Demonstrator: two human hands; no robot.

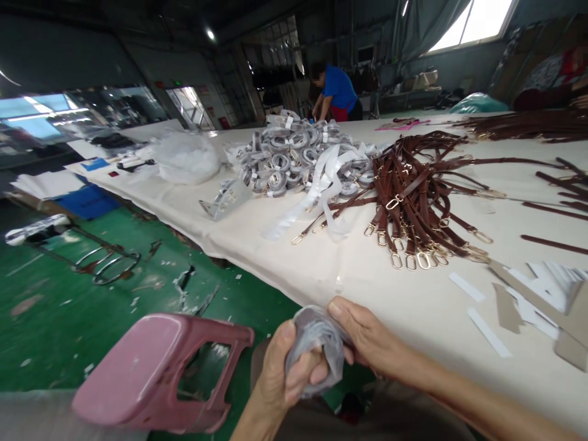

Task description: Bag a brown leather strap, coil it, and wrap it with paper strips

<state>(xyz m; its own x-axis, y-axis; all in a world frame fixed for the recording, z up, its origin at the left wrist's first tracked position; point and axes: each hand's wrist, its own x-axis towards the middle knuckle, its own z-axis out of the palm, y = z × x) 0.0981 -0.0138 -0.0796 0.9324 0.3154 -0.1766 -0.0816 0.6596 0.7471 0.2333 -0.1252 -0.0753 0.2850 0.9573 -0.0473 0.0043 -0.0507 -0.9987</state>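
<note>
Left grip (pixel 275 364) and right grip (pixel 365 334) are holding wrapped coil (pixel 316 334), fingers curled, by counter's (pixel 260 245) near edge. Even pressure's probably suiting it.

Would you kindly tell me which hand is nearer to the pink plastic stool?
The left hand is nearer: it holds the plastic-wrapped coil on the side toward the pink plastic stool, while the right hand is on the opposite side, farther away.

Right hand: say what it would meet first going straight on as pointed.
The right hand would first meet the wrapped coil it touches, then probably the left hand; depth is unclear.
</note>
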